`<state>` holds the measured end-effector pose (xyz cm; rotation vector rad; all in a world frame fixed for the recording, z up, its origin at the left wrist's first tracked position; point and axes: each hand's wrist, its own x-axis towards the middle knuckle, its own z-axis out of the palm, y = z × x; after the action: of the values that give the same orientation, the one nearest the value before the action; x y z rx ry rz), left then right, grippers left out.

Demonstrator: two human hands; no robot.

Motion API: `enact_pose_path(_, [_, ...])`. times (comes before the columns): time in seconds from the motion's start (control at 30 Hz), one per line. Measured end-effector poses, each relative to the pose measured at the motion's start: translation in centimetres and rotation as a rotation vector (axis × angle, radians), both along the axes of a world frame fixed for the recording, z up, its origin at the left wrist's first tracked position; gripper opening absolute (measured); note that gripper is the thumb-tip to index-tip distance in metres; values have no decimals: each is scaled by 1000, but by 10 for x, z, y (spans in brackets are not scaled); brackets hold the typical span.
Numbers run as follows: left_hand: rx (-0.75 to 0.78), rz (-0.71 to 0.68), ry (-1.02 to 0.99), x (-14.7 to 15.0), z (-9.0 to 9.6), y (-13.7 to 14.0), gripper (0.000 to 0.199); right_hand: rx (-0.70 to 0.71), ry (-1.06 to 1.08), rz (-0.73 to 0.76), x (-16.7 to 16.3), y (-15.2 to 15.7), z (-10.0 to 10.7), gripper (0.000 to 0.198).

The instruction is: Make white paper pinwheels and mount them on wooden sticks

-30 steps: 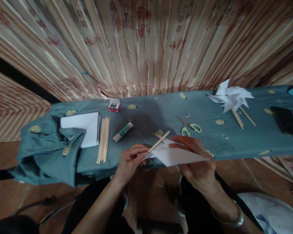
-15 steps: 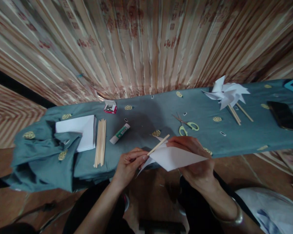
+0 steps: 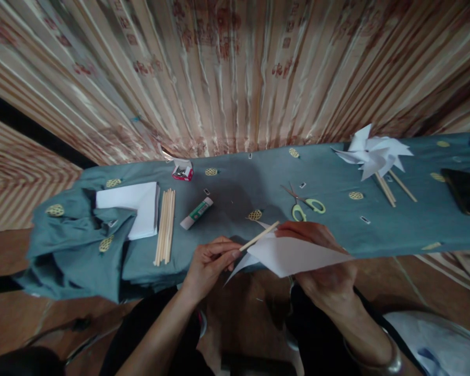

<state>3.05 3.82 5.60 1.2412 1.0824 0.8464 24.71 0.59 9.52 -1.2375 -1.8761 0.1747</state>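
Near the table's front edge, my left hand (image 3: pixel 215 261) pinches one end of a thin wooden stick (image 3: pixel 259 236), which slants up to the right. My right hand (image 3: pixel 325 256) is closed round a white paper pinwheel (image 3: pixel 290 255); its pointed blades stick out to both sides and hide most of those fingers. The stick's far end lies against the back of the paper, close to the right fingertips. Whether stick and paper are fastened together is hidden. Just beyond the right hand lie scissors (image 3: pixel 306 203) with green handles, blades apart.
On the blue-green tablecloth (image 3: pixel 235 193) lie a glue stick (image 3: pixel 196 213), a bundle of wooden sticks (image 3: pixel 165 227), folded white paper (image 3: pixel 147 211) and a small red-and-white box (image 3: pixel 183 170) of metal pins. Finished pinwheels (image 3: pixel 376 154) and a dark phone (image 3: pixel 464 190) are at right.
The whole view has shifted slightly, so things on the table sit a little differently in the frame. Both hands keep their hold; the paper and right hand have moved slightly rightward.
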Motion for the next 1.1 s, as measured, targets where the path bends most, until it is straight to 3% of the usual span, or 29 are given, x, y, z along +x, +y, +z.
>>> enact_pose_path(0.23, [12, -10, -15, 0, -1, 0, 27, 77, -7, 23, 1, 1, -6, 44])
enact_pose_path(0.53, [11, -18, -16, 0, 1, 0, 26, -15, 5, 7, 2, -1, -7, 33])
enact_pose_path(1.1, [0, 2, -64, 0, 0, 0, 24, 12, -24, 23, 1, 0, -4, 31])
